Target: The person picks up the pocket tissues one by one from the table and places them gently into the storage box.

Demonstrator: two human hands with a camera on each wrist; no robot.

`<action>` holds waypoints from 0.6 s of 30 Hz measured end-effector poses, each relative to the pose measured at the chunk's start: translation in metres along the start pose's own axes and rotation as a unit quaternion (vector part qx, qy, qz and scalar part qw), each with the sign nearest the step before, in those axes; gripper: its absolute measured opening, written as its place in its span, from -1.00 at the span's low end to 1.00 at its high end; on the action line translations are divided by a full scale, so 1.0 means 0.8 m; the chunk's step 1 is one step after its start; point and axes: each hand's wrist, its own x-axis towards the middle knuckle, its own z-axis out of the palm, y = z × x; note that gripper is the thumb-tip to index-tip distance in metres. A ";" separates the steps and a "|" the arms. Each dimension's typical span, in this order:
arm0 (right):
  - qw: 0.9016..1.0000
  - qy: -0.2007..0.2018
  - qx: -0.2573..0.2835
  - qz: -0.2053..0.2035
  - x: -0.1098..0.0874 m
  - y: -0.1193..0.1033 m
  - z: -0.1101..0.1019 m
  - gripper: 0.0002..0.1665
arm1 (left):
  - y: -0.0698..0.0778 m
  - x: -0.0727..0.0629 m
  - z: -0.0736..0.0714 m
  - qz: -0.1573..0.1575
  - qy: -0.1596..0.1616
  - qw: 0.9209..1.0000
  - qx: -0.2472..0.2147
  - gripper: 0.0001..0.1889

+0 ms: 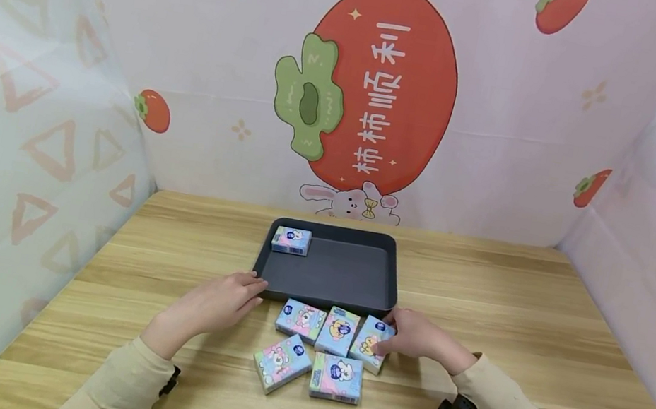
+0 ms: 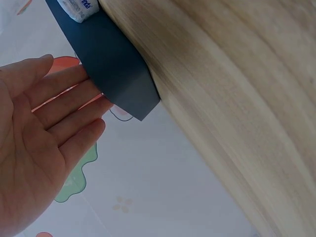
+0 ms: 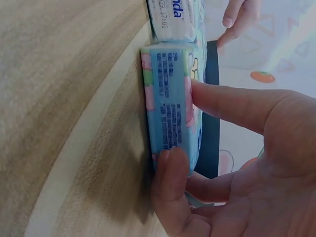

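My right hand (image 1: 415,336) grips the rightmost of several small tissue packs, a light-blue one with a cartoon print (image 1: 373,333). In the right wrist view, thumb and fingers of that hand (image 3: 276,153) are on the edges of the pack (image 3: 169,98), which lies on or just over the table; I cannot tell which. My left hand (image 1: 225,299) has fairly straight fingers resting at the front left corner of a dark grey tray (image 1: 336,274). In the left wrist view its fingertips meet the tray's outer wall (image 2: 111,64). One tissue pack (image 1: 291,242) lies in the tray's back left corner.
Beside the gripped pack lie a middle pack (image 1: 337,331) and a left pack (image 1: 301,320). Closer to me are a tilted pack (image 1: 282,363) and another pack (image 1: 336,379). The wooden table (image 1: 482,286) is bordered by printed cloth walls (image 1: 501,167).
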 end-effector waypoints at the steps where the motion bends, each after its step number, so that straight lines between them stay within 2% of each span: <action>1: 1.000 -0.004 0.004 0.004 0.001 0.000 0.000 -0.32 | 0.000 0.000 0.000 0.000 0.000 1.000 0.000 -0.63; 10: 0.999 -0.019 0.031 0.018 0.001 0.002 -0.004 -0.31 | 0.000 0.001 0.000 0.009 0.009 1.000 0.003 -0.64; 18: 1.000 -0.022 0.017 0.011 0.000 0.001 -0.008 -0.36 | -0.001 0.000 0.000 0.010 0.009 1.000 0.007 -0.64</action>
